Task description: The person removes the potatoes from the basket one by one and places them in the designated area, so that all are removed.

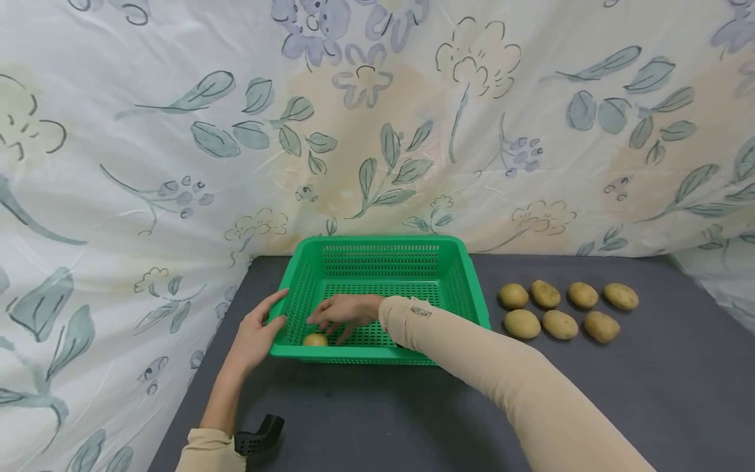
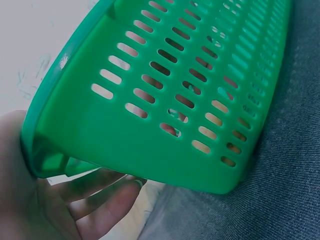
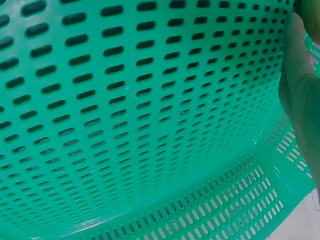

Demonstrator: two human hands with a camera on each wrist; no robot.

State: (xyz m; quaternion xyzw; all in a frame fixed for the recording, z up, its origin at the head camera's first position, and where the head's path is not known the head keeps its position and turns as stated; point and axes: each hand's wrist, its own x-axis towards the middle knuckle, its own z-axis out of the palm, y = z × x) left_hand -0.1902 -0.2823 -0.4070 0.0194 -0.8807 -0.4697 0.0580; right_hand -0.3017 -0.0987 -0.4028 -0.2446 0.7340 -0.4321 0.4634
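Observation:
A green slotted plastic basket [image 1: 386,352] stands on the dark table. My left hand [image 1: 257,334] grips its left rim; in the left wrist view, the fingers [image 2: 112,205] curl beneath the rim. My right hand [image 1: 348,309] is inside the basket at the left, its fingers loosely spread and pointing down. Close to those fingers, a single potato [image 1: 315,339] lies in the near left corner. At the right edge of the right wrist view, part of the right hand [image 3: 298,75] shows, with a sliver of the potato [image 3: 311,19] above it.
Several potatoes [image 1: 560,324] lie in two rows on the table [image 1: 666,387], right of the basket. A floral sheet [image 1: 407,131] hangs behind and along the left side. A black curved object [image 1: 259,438] sits by the left wrist.

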